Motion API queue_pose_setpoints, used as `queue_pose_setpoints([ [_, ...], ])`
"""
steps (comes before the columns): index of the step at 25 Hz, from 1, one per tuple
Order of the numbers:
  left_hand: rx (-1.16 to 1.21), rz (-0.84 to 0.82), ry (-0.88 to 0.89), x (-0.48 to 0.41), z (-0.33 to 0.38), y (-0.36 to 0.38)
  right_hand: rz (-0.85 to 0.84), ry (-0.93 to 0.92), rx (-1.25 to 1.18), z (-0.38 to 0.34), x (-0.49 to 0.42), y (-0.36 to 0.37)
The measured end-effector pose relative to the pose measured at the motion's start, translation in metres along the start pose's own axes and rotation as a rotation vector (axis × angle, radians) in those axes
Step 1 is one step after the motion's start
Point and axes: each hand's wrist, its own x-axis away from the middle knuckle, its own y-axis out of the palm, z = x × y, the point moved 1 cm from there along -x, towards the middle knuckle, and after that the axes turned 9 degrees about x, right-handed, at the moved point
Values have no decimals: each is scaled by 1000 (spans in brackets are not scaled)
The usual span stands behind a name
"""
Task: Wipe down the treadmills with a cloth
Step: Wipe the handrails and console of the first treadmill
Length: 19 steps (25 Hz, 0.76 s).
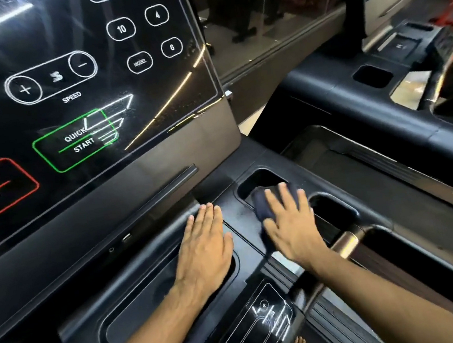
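Dark navy soft cloth point(264, 203) lies bunched under our right hand point(291, 220) on the black plastic treadmill console point(321, 181).
Fingers spread, pressing it; left hand point(205, 246) rests flat. We judge it light, limp, best pinned by palm.

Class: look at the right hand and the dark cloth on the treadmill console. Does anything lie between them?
Nothing visible does. The right hand presses flat, directly on the dark cloth, at the edge of a cup-holder recess. The left hand rests apart, beside it.
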Motion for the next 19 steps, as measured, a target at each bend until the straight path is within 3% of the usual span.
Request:
queue_pose_setpoints([
  [2, -36, -5, -3, 1, 0, 4, -37, 177, -63, -9, 0, 10],
  [5, -46, -11, 11, 0, 1, 5, -9, 204, -112, -22, -1, 15],
  [9, 35, -44, 68, -3, 8, 2, 57, 593, -323, -17, -17, -12],
  [16, 48, -63, 33, -14, 19, 1, 134, 677, -241, 5, -65, -20],
  [19, 59, -49, 1, -23, 22, 0, 103, 428, -77, 17, -76, -13],
])
